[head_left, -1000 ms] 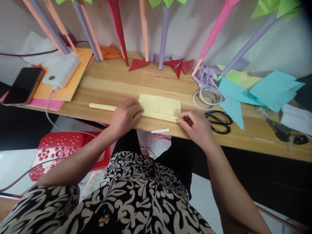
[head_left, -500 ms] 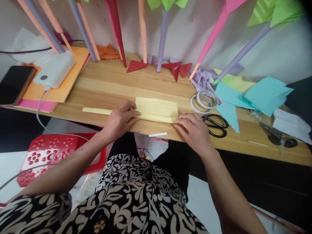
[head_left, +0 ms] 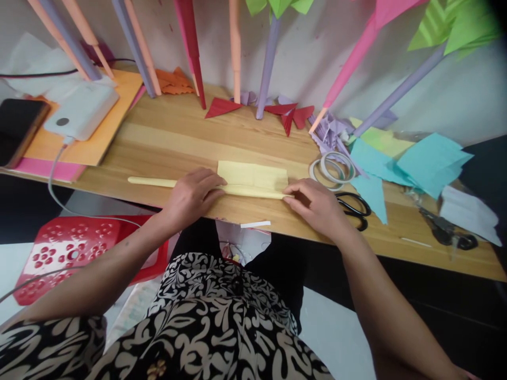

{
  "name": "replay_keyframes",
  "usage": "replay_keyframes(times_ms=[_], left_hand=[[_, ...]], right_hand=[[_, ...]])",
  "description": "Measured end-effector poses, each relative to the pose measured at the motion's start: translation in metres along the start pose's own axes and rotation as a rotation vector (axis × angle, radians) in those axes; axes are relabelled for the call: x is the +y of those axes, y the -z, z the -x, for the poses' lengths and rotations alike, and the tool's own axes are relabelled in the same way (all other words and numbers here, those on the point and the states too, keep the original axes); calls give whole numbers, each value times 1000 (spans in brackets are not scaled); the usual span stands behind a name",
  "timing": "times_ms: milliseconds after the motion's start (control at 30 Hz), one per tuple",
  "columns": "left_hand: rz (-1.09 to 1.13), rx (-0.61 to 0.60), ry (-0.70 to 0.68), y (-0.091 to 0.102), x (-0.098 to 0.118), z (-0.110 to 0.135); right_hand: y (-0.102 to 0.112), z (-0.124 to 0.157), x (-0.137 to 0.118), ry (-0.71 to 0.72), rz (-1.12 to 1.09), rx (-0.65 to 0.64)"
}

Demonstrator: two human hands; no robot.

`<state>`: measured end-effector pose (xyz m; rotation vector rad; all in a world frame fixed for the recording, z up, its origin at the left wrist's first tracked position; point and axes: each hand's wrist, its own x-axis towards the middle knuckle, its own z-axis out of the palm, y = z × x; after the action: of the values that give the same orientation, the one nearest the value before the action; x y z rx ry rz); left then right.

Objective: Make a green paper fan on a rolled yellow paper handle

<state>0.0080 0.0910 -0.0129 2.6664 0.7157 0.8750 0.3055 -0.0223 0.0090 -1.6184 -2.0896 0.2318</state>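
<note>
A pale yellow paper sheet point(head_left: 253, 175) lies on the wooden table point(head_left: 190, 137), its near edge rolled into a thin tube point(head_left: 152, 182) that sticks out to the left. My left hand point(head_left: 192, 195) rests on the roll with its fingers curled over it. My right hand point(head_left: 315, 203) presses the roll's right end, fingertips pinched on the paper's corner. A small white strip point(head_left: 255, 224) lies at the table's front edge between my hands.
Tape rings point(head_left: 332, 168) and black scissors point(head_left: 354, 205) sit just right of my right hand. Teal paper squares point(head_left: 428, 163) lie further right. Rolled paper sticks point(head_left: 269, 58) lean on the wall. A power bank point(head_left: 81, 110) and a phone point(head_left: 18, 129) are at the left. A red stool point(head_left: 71, 253) stands below.
Both hands have rolled the yellow paper a little further away from me, so less flat sheet shows. The view has shifted slightly.
</note>
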Motion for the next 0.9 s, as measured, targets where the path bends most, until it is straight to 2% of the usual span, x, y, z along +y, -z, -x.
replay_keyframes(times_ms=[133,300,500,567,800,900], left_hand=[[1,-26,-2,3,1,-2],[-51,-47,-50,4,-1,-1],[-79,-46,-41,3,-2,-2],[-76,-51,-23,3,-2,-3],[-128,-113,15,5,-4,-9],[-143,-114,41,5,-4,-12]], right_hand=[[5,-10,4,-48,-71,-60],[6,-19,9,-37,-85,-89],[0,-21,15,58,-56,9],[-3,-21,16,49,-56,26],[-4,-28,18,-29,-46,-35],[-6,-33,19,8,-9,-27]])
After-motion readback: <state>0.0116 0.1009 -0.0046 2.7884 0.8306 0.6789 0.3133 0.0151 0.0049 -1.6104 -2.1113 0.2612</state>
